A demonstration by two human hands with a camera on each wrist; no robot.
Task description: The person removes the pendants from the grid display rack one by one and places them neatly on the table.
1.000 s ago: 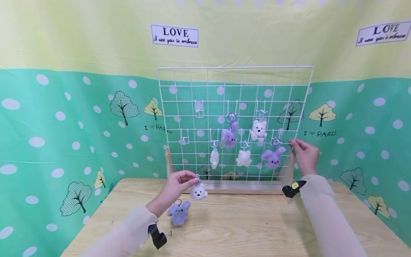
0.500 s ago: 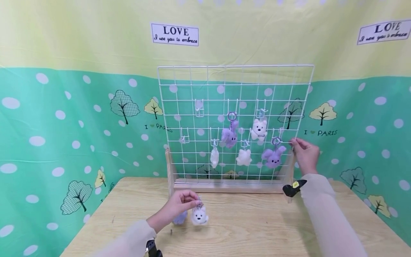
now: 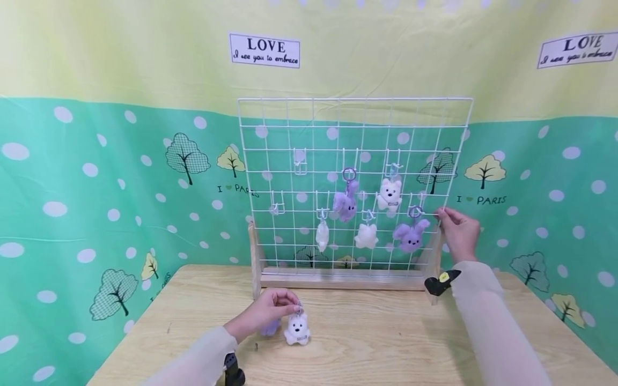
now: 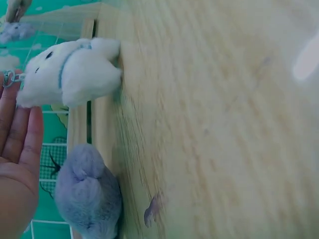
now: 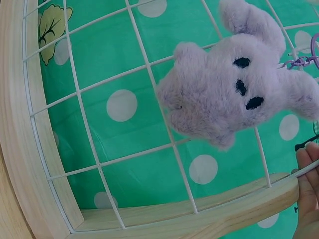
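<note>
My left hand pinches the metal clasp of a white bear plush keychain low over the table, upright and facing me. In the left wrist view its feet appear at the tabletop; whether they touch I cannot tell. A purple bunny plush keychain is on the table beside it, mostly hidden behind my left hand in the head view. My right hand pinches the right side of a white wire grid rack, close to a hanging purple bunny keychain.
Several plush keychains hang from hooks on the rack, among them a purple bunny and a white bear. Bare hooks are at the left. A wooden base holds the grid on the wooden table, before a patterned curtain.
My left hand has come down and nearer with the white bear, which has turned to face me more squarely. It now covers most of the purple bunny on the table. My right hand stays put.
</note>
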